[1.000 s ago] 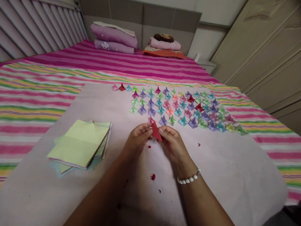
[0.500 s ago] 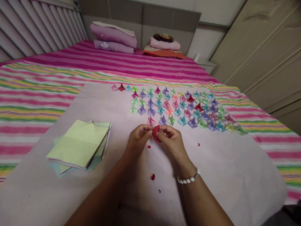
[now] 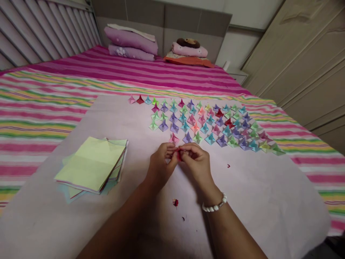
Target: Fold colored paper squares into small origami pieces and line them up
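Between my two hands is a small folded red paper (image 3: 179,155), mostly hidden by the fingers. My left hand (image 3: 163,160) pinches it from the left with thumb and fingertips. From the right, my right hand (image 3: 196,158), with a white beaded bracelet (image 3: 215,208) at the wrist, pinches the same paper. Just beyond the fingertips stands a pink folded paper boat (image 3: 174,138), close to the left hand. Rows of similar small paper boats (image 3: 210,138) in many colours spread behind the hands and to the right.
A stack of square coloured paper sheets (image 3: 91,163), yellow on top, lies at the left on the pale board (image 3: 258,201). Red paper scraps (image 3: 175,202) lie nearer me. The board rests on a striped bedspread (image 3: 35,129). Folded bedding (image 3: 132,41) is piled at the headboard.
The red paper, which stood upright and showed more, is now lower and mostly covered by my fingers. My left hand has shifted slightly right, covering the nearby scrap.
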